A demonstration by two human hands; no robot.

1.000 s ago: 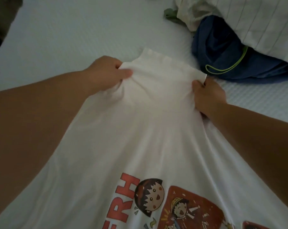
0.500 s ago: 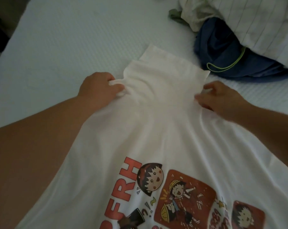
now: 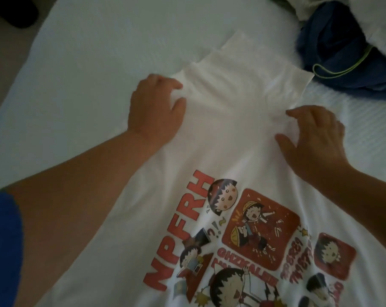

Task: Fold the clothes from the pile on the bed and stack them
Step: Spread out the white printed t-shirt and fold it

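Overhead, from the head view: white T-shirt (image 3: 212,156) spread flat on the bed (image 3: 88,63), printed side up, red letters and cartoon panels (image 3: 243,235) toward the near edge, plain narrower end pointing away with its far edge folded in layers. Left hand (image 3: 155,109) resting on the left edge of the shirt near that narrower end, fingers curled and bunching a bit of cloth under the fingertips (image 3: 176,87); whether pinched tight or merely pressed, cannot tell. Right hand (image 3: 316,134) laid on the right edge, fingers spread apart and slightly bent, flat against the fabric, gripping nothing. Both forearms reaching in from the near side, blue sleeve (image 3: 1,247) at lower left. Pile of clothes at upper right, well apart from the hands: dark blue garment (image 3: 334,41) with a yellow-green cord (image 3: 342,69), just beside the shirt's far right corner, and a pale garment (image 3: 382,25) lying over it. Dark shape (image 3: 12,12) beyond the bed at upper left, too dim to name.
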